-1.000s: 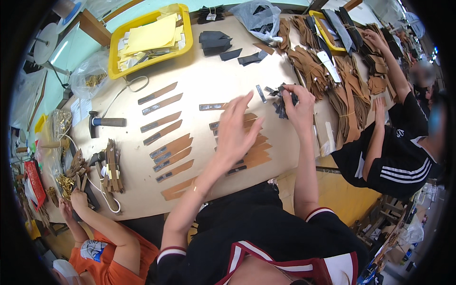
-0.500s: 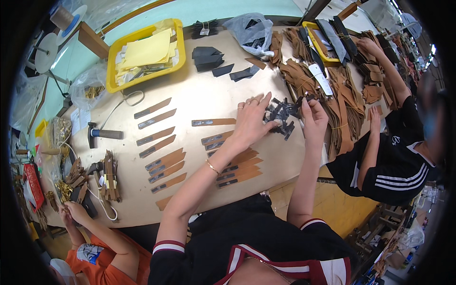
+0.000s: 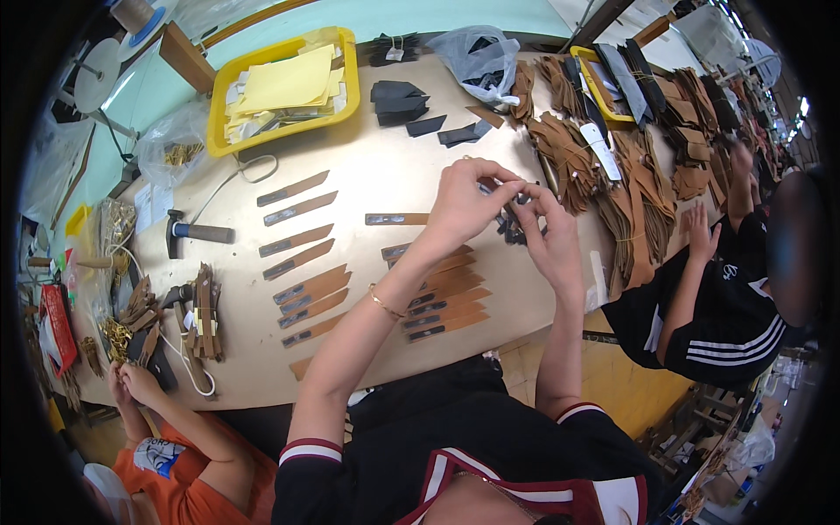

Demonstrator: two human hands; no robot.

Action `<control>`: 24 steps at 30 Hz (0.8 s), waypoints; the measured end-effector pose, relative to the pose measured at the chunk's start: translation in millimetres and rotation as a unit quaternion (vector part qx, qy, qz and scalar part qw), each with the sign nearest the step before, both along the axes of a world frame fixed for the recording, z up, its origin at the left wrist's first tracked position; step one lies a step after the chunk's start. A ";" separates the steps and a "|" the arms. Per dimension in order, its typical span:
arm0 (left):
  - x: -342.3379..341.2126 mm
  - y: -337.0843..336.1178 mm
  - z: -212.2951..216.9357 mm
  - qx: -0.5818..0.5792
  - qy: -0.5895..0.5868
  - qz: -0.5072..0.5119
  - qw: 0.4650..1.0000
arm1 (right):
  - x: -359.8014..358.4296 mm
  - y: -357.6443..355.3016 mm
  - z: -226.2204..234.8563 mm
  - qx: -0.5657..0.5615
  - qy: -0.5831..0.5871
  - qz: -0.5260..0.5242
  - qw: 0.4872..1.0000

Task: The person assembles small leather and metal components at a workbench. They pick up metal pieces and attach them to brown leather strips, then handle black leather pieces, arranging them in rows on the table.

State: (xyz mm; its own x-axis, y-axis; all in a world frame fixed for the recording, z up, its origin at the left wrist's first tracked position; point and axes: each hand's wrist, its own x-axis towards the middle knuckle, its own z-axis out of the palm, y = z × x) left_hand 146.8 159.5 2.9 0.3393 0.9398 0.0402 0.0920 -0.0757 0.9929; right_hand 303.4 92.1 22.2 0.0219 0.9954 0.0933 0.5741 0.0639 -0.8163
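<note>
Hammer point(image 3: 197, 232) near table's point(image 3: 367, 175) left edge, brown strips point(image 3: 297, 262) in rows mid-table; left hand point(image 3: 464, 206) & right hand point(image 3: 547, 236) meet toward right edge, fingers pinching small dark metal piece point(image 3: 512, 197) above dark clip pile point(image 3: 512, 229)

Clear plastic bag point(image 3: 479, 63) at 12 o'clock on worktop point(image 3: 367, 166); second clear bag point(image 3: 172, 150) at 10; red packet point(image 3: 54, 325) at 9; white tag point(image 3: 598, 145) at 1.
</note>
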 end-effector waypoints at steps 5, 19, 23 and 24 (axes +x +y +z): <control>-26.0 -11.1 -3.1 -0.123 -0.133 0.096 0.979 | 5.3 -1.4 -6.1 0.031 -0.157 -0.007 0.987; -110.0 -162.4 -4.6 -0.081 -0.159 0.373 0.910 | -91.6 -45.9 -11.6 -0.110 0.186 0.175 0.961; -129.7 -227.8 -13.1 -0.123 -0.217 0.475 0.844 | -148.8 -82.0 -15.4 -0.211 0.238 0.305 0.898; -134.7 -241.6 -15.2 -0.131 -0.243 0.486 0.829 | -157.5 -87.4 -16.5 -0.224 0.228 0.334 0.887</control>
